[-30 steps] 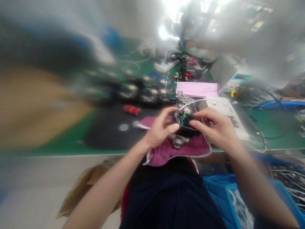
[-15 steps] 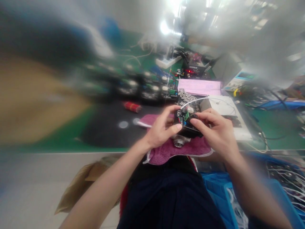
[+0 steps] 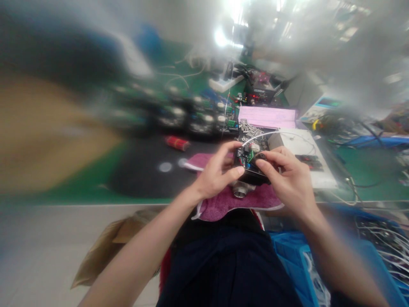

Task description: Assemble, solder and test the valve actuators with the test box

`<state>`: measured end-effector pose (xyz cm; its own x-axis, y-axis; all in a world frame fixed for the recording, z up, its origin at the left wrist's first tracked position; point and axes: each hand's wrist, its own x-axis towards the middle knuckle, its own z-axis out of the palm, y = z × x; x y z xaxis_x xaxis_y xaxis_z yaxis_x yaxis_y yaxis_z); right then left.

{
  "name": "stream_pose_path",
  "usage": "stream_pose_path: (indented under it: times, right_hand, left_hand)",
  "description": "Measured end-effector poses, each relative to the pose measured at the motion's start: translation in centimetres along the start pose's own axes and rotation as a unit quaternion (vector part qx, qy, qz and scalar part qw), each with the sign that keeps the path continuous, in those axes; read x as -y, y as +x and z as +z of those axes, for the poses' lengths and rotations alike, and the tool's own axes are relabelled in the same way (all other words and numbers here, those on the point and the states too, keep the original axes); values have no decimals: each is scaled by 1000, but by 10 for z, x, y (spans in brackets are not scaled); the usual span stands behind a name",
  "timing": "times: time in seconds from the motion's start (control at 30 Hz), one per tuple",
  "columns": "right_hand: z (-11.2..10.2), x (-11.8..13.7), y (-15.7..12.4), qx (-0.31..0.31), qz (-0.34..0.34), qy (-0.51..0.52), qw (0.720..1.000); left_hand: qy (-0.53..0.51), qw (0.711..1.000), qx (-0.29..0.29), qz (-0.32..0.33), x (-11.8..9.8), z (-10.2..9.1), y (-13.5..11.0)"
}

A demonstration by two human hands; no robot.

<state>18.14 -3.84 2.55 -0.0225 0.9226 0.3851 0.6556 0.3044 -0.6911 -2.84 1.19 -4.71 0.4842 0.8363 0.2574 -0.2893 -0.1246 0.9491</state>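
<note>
A small black electronic device (image 3: 251, 164) with an exposed green circuit board stands on a maroon cloth (image 3: 223, 200) at the bench's front edge. My left hand (image 3: 217, 172) grips the device's left side between thumb and fingers. My right hand (image 3: 287, 179) is closed on its right side, fingertips pressing at the top of the board. A silver round connector (image 3: 239, 189) sticks out of the device's front, towards me. A thin white wire (image 3: 271, 134) arcs from the device to the right.
A pink sheet (image 3: 266, 116) and several small metal parts (image 3: 249, 128) lie behind the device. A white box (image 3: 306, 149) sits to the right, a red cylinder (image 3: 177, 143) on the black mat (image 3: 143, 170) to the left. Blue bins (image 3: 297, 256) with white cables stand below right.
The view shifted slightly. My right hand has crept a little left over the device; my left hand keeps its grip.
</note>
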Motion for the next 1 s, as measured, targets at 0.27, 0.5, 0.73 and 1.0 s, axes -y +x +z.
stream_pose_path:
  times: [0.27, 0.5, 0.73, 1.0]
  right_hand:
    - [0, 2, 0, 2, -6, -3, 1000]
    - [0, 0, -1, 2, -7, 3, 1000]
    - [0, 2, -1, 5, -7, 2, 1000]
    - [0, 1, 0, 6, -7, 12, 1000]
  left_hand:
    - [4, 1000, -2, -7, -5, 1, 0]
    - [10, 1000, -4, -7, -6, 1, 0]
    - [5, 1000, -3, -1, -3, 0, 0]
    - [10, 1000, -4, 10, 0, 0, 1]
